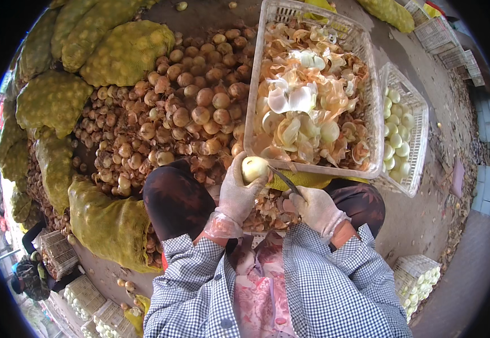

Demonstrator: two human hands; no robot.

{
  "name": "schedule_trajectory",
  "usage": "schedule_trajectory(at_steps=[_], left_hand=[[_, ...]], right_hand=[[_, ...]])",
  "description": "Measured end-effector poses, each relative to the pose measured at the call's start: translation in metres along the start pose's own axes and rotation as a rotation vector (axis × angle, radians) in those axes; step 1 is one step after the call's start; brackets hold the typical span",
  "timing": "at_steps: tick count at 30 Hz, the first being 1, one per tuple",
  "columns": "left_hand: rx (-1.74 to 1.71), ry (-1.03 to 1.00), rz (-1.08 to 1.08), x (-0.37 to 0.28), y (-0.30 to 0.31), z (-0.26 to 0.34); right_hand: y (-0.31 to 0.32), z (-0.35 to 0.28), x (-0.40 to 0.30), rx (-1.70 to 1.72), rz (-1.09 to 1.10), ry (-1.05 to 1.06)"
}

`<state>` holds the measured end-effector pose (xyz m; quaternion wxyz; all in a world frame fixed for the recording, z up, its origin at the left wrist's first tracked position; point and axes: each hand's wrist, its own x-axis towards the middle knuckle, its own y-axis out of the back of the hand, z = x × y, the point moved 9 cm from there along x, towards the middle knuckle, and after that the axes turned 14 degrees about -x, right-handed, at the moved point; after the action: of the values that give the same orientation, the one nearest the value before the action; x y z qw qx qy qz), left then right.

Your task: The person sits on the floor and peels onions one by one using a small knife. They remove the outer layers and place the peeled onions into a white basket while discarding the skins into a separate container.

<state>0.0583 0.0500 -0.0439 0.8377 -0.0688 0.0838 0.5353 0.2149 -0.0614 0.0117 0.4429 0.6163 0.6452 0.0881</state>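
Note:
My left hand, in a pale glove with a clear plastic cuff, holds a peeled, whitish onion in front of my knees. In my gloved right hand is a knife, its dark blade pointing up and left, with the tip close to the onion's right side. Just beyond both hands stands a white plastic crate heaped with onion skins. A large pile of unpeeled onions spreads on the ground to the left of that crate.
Full yellow mesh sacks border the pile on the left. A smaller crate of peeled onions stands right of the skin crate. More crates are at lower right, others at lower left, where a person sits.

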Motion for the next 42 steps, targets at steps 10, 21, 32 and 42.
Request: schedule_trajectory(at_steps=[10, 21, 32, 42], left_hand=[[0.307, -0.035, 0.015, -0.008, -0.01, 0.033], [0.459, -0.316, -0.005, -0.014, -0.02, 0.058], [0.127, -0.092, 0.044, 0.023, -0.002, 0.026], [0.048, -0.048, 0.119, 0.006, -0.009, 0.019]], right_hand=[[0.007, -0.01, 0.005, -0.265, -0.06, -0.036], [0.007, -0.008, 0.018, -0.086, -0.201, -0.104], [-0.022, -0.001, 0.048, -0.133, 0.041, -0.018], [-0.012, -0.007, 0.044, -0.199, -0.115, -0.055]])
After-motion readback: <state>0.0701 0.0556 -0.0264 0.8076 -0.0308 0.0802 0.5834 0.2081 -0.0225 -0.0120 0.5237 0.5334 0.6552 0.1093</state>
